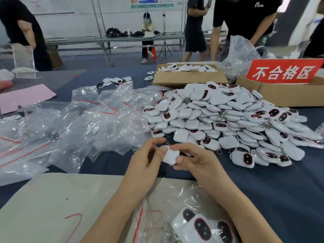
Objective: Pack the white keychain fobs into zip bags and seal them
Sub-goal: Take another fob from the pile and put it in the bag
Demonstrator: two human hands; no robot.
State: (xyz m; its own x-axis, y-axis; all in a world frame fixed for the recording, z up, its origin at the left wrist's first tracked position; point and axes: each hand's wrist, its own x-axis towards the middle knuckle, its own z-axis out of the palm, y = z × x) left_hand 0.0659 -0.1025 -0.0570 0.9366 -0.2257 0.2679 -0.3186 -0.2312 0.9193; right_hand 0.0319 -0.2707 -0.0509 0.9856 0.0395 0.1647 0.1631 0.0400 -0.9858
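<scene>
Bagged fobs point(203, 228) lie nearest; left hand point(147, 160) and right hand point(194, 162) apparently pinch one fob point(170, 156); pile point(228, 120) beyond.

The fob point(169, 156) in your right hand point(194, 162): white; piled fobs point(228, 120) beyond it: white, red-rimmed black ovals; zip bags point(105, 120) leftward: clear, red-striped; table point(263, 190): navy.

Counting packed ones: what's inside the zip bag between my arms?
White fobs with dark oval faces and metal key rings show through the zip bag. The right forearm and the frame edge hide the rest, so no sure count.
</scene>
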